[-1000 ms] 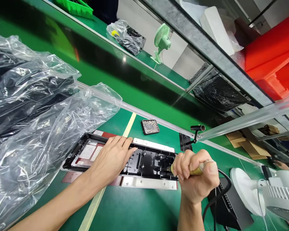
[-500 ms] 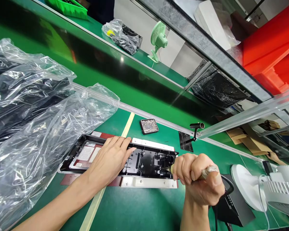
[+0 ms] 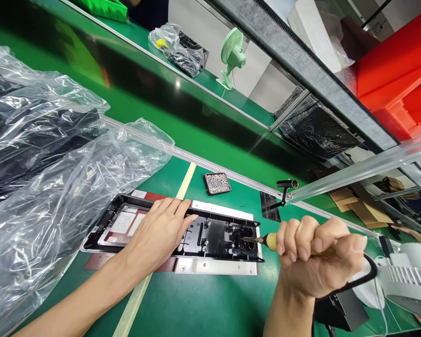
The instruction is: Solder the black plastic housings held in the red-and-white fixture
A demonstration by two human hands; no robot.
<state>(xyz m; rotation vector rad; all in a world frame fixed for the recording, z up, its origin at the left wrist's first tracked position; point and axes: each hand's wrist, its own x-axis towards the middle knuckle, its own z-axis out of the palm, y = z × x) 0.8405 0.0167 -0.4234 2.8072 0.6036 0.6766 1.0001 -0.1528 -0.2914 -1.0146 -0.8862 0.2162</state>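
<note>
The step in hand looked like working on the black casing (image 3: 215,230), which lay on its support (image 3: 215,267) on the surface (image 3: 196,304). The left hand (image 3: 161,224) rested over it, ungripped; the right hand (image 3: 312,255) clenched a corded tool (image 3: 271,241), tip over the end posts. The next move seemed to call for steady bracing and careful tip alignment.

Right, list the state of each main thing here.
Black housing: open side up
Yellow-handled tool: held, tip over housing
Left hand: open, resting on housing
Right hand: closed around tool
Small tray: uncovered, holding tiny metallic pieces
Clear plastic: crumpled
Green fan: standing, running unclear
</note>
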